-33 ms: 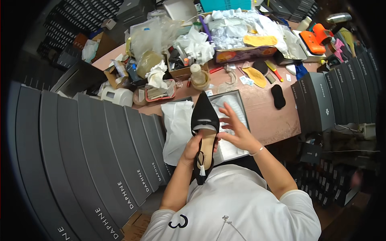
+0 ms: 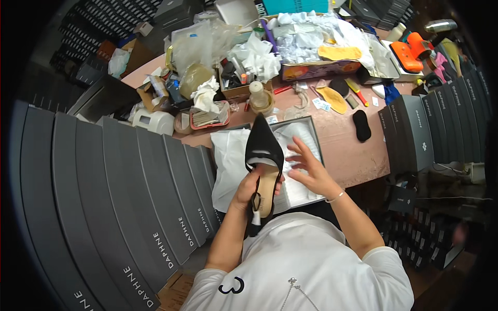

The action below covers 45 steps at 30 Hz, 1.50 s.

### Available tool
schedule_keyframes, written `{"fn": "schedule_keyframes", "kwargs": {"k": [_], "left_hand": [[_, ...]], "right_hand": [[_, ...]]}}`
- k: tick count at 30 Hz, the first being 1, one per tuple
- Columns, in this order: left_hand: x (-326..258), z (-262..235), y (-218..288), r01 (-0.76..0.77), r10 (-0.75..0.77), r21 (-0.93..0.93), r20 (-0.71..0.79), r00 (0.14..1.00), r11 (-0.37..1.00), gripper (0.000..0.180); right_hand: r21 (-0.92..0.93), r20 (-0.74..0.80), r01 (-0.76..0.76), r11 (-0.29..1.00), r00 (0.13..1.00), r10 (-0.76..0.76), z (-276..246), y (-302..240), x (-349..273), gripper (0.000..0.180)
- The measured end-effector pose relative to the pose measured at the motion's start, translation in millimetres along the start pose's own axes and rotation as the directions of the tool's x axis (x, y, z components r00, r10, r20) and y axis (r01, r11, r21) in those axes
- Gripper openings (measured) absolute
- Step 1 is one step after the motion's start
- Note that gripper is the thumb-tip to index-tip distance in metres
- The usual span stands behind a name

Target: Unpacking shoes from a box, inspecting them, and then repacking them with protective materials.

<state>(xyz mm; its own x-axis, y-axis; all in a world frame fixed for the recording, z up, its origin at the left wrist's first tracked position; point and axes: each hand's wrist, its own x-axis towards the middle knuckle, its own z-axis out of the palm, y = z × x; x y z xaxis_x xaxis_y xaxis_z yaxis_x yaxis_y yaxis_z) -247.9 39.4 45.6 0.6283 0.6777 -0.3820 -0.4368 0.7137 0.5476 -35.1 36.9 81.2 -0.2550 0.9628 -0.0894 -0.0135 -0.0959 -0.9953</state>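
A black pointed slingback shoe [image 2: 263, 142] with a beige insole is held in front of my chest, its toe pointing away from me. My left hand [image 2: 250, 187] is closed around its middle, the thumb over the side edge and fingertips showing at the other side. White stuffing shows inside the toe, and a small white tag [image 2: 256, 218] hangs near the heel. To the right of the shoe, my right hand [image 2: 310, 168] is open, fingers spread, not touching it. Beneath both hands lies an open shoebox [image 2: 317, 139] with white tissue paper [image 2: 226, 155] beside and in it.
Stacked dark grey shoeboxes [image 2: 124, 207] rise close on my left, and more shoeboxes [image 2: 412, 129] stand at the right. On the pink table [image 2: 345, 160] lie a black pad [image 2: 361, 126], a yellow insole [image 2: 333, 99] and a clear bottle [image 2: 259, 96]. A paper-filled carton [image 2: 319, 70] stands behind.
My right hand has drawn slightly away from the shoe to the right. The shoe has tilted a little in my left hand, which keeps its hold.
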Motion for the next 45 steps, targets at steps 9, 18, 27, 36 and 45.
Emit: {"fn": "schedule_keyframes", "kwargs": {"k": [9, 18, 27, 36, 45], "left_hand": [[3, -12, 12, -0.013, -0.018, 0.149, 0.203, 0.979, 0.989, 0.043], [-8, 14, 27, 0.059, -0.073, 0.446, 0.015, 0.997, 0.893, 0.032], [24, 14, 4, -0.156, 0.157, 0.020, -0.154, 0.975, 0.988, 0.040], [20, 29, -12, -0.374, 0.363, 0.072, -0.464, 0.808, 0.925, 0.044], [20, 15, -7, -0.329, 0.238, -0.113, -0.482, 0.843, 0.938, 0.034]], "right_hand": [[-0.034, 0.322, -0.177, 0.984, 0.930, 0.178, 23, 34, -61, 0.069], [-0.156, 0.363, -0.142, 0.977, 0.912, 0.191, 29, 34, -58, 0.066], [-0.418, 0.124, 0.330, 0.846, 0.944, -0.307, 37, 14, -64, 0.110], [0.692, -0.040, -0.202, 0.693, 0.948, 0.316, -10, 7, -40, 0.048], [0.972, 0.156, -0.224, 0.073, 0.844, 0.514, -9, 36, -46, 0.059]]}}
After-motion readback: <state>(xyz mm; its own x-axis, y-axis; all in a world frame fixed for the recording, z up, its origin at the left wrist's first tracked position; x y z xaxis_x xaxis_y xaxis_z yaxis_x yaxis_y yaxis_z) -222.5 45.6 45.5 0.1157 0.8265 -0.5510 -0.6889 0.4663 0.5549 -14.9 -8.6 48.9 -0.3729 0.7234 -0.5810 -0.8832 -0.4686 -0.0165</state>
